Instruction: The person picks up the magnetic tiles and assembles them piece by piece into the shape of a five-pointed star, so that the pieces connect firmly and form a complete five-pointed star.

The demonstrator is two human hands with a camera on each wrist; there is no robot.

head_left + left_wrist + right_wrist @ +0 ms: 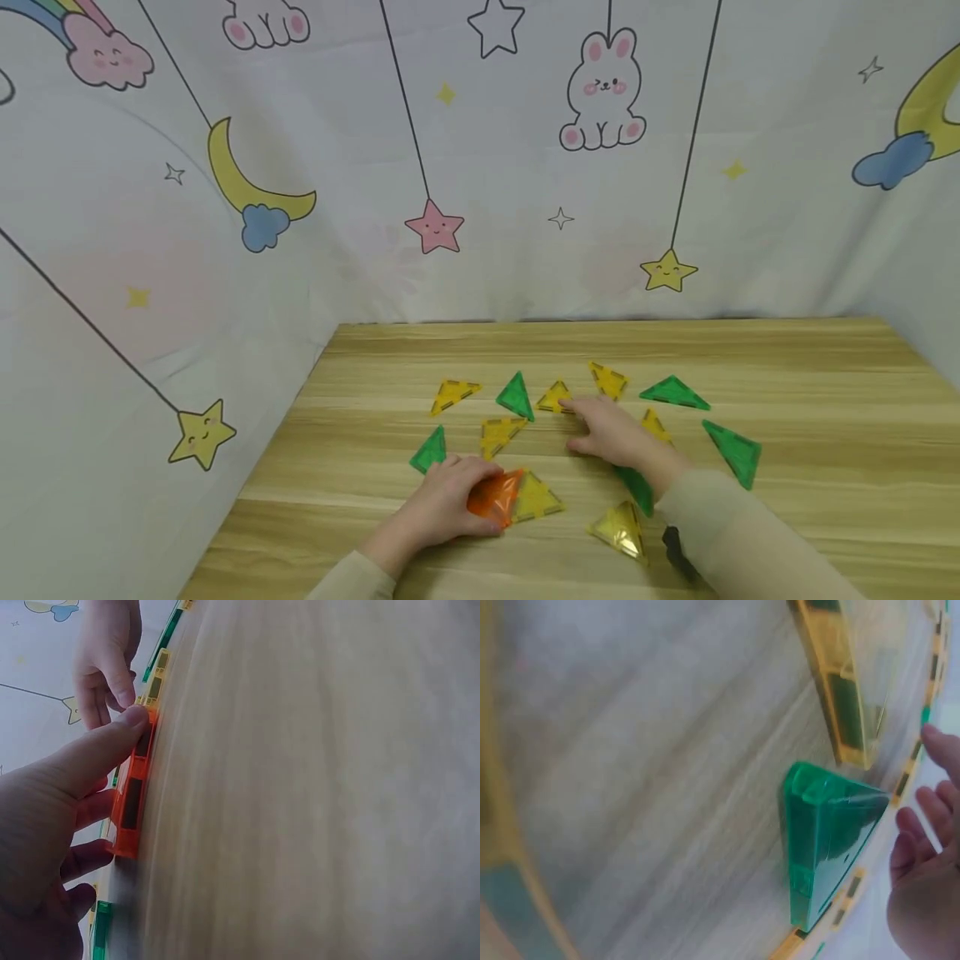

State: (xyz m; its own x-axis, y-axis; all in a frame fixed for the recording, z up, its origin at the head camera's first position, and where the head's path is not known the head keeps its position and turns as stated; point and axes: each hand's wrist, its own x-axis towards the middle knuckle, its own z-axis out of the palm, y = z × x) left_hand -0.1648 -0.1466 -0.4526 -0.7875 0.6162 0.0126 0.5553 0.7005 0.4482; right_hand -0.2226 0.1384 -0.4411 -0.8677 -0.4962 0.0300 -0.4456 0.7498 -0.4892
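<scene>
An orange magnetic tile (491,497) lies flat on the table, held at its edges between the thumb and fingers of my left hand (442,502). Against its right side sits a yellow triangular tile (536,500). In the left wrist view the orange tile (133,802) shows its dark magnets along the edge. My right hand (617,433) reaches over the table, its index fingertip at a small yellow triangle (553,397) and its thumb apart. Under the right forearm a green triangle (637,490) is partly hidden; the right wrist view shows a green tile (825,832) close by.
Several other yellow and green triangles lie spread about, among them a green one (735,452) at the right and a yellow one (502,435) in the middle. A clear yellow tile (621,529) is near the front. A patterned cloth (510,283) stands behind the wooden table (825,375).
</scene>
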